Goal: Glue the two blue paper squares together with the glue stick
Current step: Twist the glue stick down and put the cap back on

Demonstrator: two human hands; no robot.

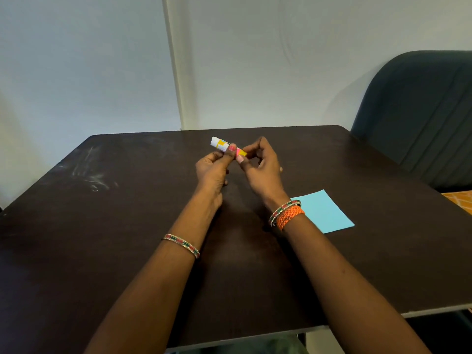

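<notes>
1. The left hand (213,169) is gripping the glue stick (228,146) around its middle, holding it raised above the centre of the tabletop (102,226).
2. The right hand (260,164) is pinching the stick's near end with thumb and forefinger.
3. The blue paper (325,213) is lying flat near the tabletop's right edge, beside the right wrist.
</notes>
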